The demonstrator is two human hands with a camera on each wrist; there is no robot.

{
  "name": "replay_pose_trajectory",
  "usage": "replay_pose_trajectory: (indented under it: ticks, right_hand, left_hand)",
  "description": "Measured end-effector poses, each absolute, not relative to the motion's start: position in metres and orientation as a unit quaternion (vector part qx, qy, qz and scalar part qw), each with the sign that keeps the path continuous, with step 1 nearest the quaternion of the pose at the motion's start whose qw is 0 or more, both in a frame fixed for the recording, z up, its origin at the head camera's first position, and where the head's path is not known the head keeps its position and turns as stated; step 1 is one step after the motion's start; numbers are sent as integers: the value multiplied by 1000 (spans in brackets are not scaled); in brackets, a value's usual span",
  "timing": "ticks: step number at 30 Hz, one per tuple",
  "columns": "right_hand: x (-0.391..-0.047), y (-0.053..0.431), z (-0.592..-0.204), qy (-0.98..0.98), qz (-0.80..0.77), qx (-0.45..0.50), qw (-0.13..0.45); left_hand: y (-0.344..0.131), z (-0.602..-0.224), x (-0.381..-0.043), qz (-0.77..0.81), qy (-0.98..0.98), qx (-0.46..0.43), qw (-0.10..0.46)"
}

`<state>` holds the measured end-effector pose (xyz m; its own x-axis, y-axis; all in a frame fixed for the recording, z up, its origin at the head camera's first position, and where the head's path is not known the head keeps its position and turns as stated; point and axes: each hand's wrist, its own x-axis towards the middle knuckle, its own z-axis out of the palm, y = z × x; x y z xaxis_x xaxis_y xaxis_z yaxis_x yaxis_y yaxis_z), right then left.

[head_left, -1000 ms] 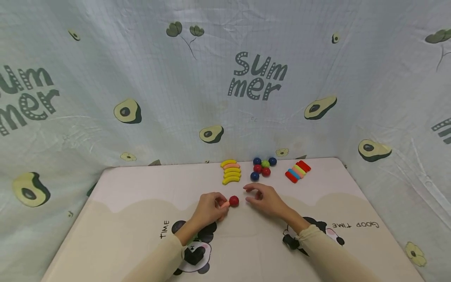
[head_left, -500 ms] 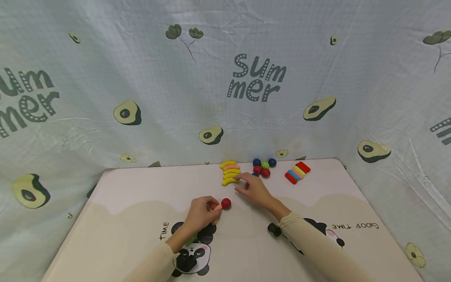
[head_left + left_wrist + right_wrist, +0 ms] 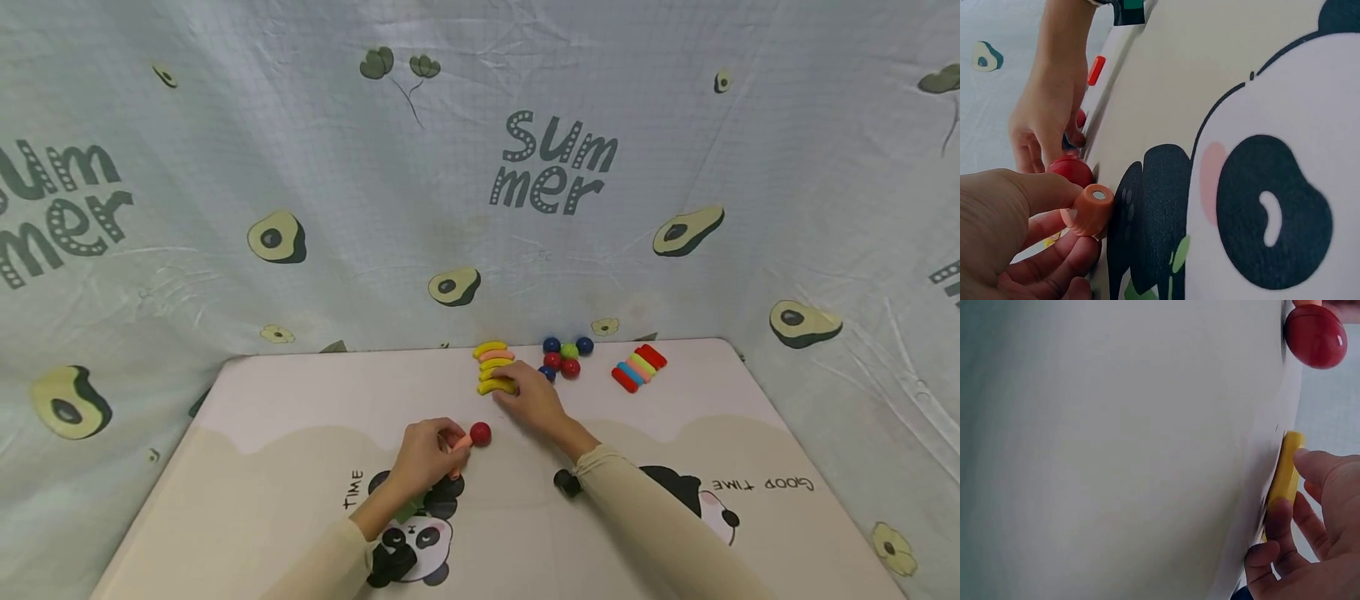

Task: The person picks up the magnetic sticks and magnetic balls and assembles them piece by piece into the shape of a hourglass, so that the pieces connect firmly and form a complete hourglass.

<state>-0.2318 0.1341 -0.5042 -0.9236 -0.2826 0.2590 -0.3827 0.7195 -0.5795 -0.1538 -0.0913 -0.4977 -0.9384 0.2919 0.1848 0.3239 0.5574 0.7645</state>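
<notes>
My left hand (image 3: 431, 454) pinches a peach magnetic rod (image 3: 1094, 209) between thumb and fingers; a silvery magnet shows in its end. A red ball (image 3: 481, 434) sits at the rod's far tip, over the table. Further back, my right hand (image 3: 532, 404) is at the row of curved rods, mostly yellow. In the right wrist view its thumb and fingertips close around the nearest yellow curved rod (image 3: 1286, 469). Beside that row lies a peach curved rod (image 3: 497, 356) among the yellow ones.
Red, blue and green balls (image 3: 570, 368) cluster at the back, just right of my right hand. Further right lies a row of short straight rods (image 3: 637, 367) in several colours. A printed cloth covers the table (image 3: 262, 483); a patterned curtain (image 3: 360, 208) hangs behind.
My right hand has moved left and back to the yellow curved rods and taken hold of the nearest one. My left hand shifted slightly left with the peach rod and red ball.
</notes>
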Motion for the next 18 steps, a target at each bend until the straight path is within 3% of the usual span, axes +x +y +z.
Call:
replay_pose_trajectory:
  ticks: [18]
  right_hand:
    - [-237, 131, -501, -946, 289, 143, 26]
  left_hand:
    - [-91, -495, -155, -441, -883, -160, -8]
